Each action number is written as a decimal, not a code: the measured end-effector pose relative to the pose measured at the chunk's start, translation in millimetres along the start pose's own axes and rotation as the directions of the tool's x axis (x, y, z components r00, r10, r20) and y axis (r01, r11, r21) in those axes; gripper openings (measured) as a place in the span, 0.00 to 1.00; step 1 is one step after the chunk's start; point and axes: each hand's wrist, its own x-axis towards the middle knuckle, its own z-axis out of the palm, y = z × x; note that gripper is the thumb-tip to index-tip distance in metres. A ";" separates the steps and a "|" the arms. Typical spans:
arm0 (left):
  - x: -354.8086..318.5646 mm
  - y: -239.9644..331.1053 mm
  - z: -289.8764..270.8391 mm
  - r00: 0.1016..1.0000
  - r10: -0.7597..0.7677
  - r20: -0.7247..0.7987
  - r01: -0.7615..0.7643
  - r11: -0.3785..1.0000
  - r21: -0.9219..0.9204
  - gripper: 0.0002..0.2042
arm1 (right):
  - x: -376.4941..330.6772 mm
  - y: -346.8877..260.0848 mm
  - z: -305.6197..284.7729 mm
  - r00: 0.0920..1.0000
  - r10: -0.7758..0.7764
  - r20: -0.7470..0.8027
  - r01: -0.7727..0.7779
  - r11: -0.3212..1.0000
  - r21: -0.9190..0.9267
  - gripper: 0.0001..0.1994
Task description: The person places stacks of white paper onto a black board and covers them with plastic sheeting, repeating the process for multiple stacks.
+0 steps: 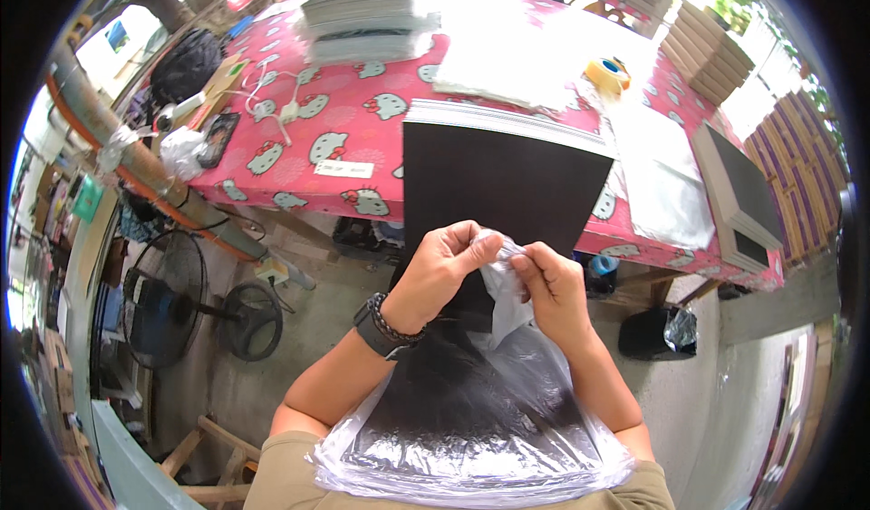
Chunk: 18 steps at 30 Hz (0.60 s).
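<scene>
My left hand (437, 273), with a dark wristband and a braided bracelet at the wrist, pinches a gathered edge of thin clear plastic (507, 300). Close beside it, the fingers of my right hand (557, 294) are closed on the same crumpled edge. Below my hands, a wide clear plastic sheet or bag (480, 428) spreads shiny and wrinkled in front of my torso. Beyond them a thick stack with a black top (498, 170) and pale layered edges lies at the table's near edge. Whether the plastic reaches that stack is hidden behind my hands.
The table has a pink patterned cloth (272, 179). On it are stacked packs (358, 21), tape rolls (607, 75), white plastic sheets (666, 179) and another dark-topped stack (739, 193). A fan (163, 306) stands left; a black bin (657, 333) stands right.
</scene>
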 end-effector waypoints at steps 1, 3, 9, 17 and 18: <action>-2.3 7.7 -1.5 0.998 -0.040 0.040 0.047 0.981 -0.190 0.11 | -0.4 3.3 -0.1 1.000 -0.003 -0.003 0.003 1.000 0.031 0.06; -6.7 11.1 -6.9 0.989 -0.074 0.129 0.133 0.823 -0.552 0.14 | 0.0 13.6 -8.5 0.995 0.020 0.096 -0.056 0.918 0.393 0.08; -24.6 16.9 -46.9 0.979 -0.129 0.161 0.044 0.892 0.451 0.26 | 4.6 -1.7 -34.2 0.990 -0.115 0.085 -0.090 -0.037 0.995 0.15; -25.8 32.0 20.1 0.842 0.308 0.443 -0.504 0.158 0.849 0.10 | 5.5 -37.9 -11.1 0.994 -0.015 0.104 -0.010 0.972 0.234 0.08; -30.4 34.1 13.5 0.888 0.244 0.390 -0.460 0.491 0.740 0.10 | 7.6 -46.0 -14.8 0.993 0.071 0.097 -0.093 0.966 0.243 0.08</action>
